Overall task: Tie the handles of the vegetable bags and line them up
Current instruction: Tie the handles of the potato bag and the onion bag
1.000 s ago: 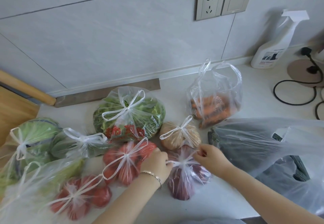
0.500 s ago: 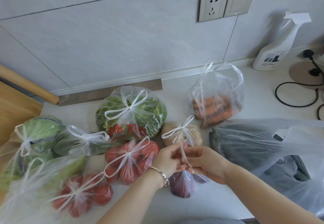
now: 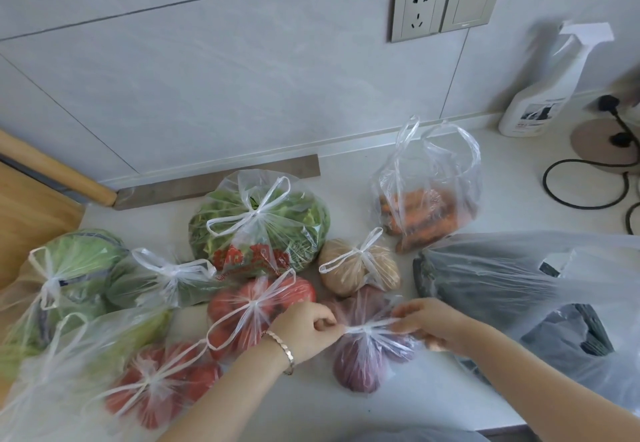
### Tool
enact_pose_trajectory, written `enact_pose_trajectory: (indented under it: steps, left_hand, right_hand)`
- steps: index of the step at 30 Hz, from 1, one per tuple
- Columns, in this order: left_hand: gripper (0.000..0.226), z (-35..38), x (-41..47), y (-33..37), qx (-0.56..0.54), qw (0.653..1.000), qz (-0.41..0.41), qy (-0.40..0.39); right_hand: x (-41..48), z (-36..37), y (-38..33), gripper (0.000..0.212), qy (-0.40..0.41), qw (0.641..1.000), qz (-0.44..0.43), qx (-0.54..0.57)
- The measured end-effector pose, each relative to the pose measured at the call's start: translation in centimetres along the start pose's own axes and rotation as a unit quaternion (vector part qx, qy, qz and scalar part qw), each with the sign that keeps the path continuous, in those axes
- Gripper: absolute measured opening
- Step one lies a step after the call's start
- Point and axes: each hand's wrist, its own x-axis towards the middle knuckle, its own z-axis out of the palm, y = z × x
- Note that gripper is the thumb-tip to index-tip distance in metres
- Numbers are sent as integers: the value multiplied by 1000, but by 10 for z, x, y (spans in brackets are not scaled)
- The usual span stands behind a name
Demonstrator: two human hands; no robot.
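A clear bag of purple vegetables (image 3: 360,362) lies on the white counter (image 3: 346,414) in front of me. My left hand (image 3: 306,329) pinches its left handle and my right hand (image 3: 429,324) pinches the right handle, with the handles stretched sideways across a knot between them. Tied bags surround it: two of tomatoes (image 3: 256,306) (image 3: 159,386), one of leafy greens (image 3: 259,223), one of potatoes (image 3: 360,268) and several of green vegetables at the left (image 3: 69,268). A bag of carrots (image 3: 426,213) stands behind with its handles loose.
A large loose plastic bag (image 3: 526,279) with dark contents lies at the right. A spray bottle (image 3: 543,95), a black cord (image 3: 585,178) and a wall socket (image 3: 420,8) are at the back right. A wooden board (image 3: 31,199) sits at the left.
My hands, raised together over the purple bag half a second ago, have moved apart and down, drawing the handles out sideways over the knot.
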Motion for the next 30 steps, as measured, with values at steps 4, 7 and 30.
enact_pose_trajectory:
  steps: [4, 7, 30]
  left_hand:
    - [28, -4, -1, 7, 80, 995, 62, 0]
    - [30, -3, -3, 16, 115, 977, 178, -15]
    - [32, 20, 31, 24, 183, 970, 53, -152]
  right_hand:
    - [8, 7, -2, 20, 18, 1000, -9, -17]
    - [11, 4, -13, 25, 72, 997, -32, 23]
    - [25, -10, -38, 29, 209, 975, -42, -64]
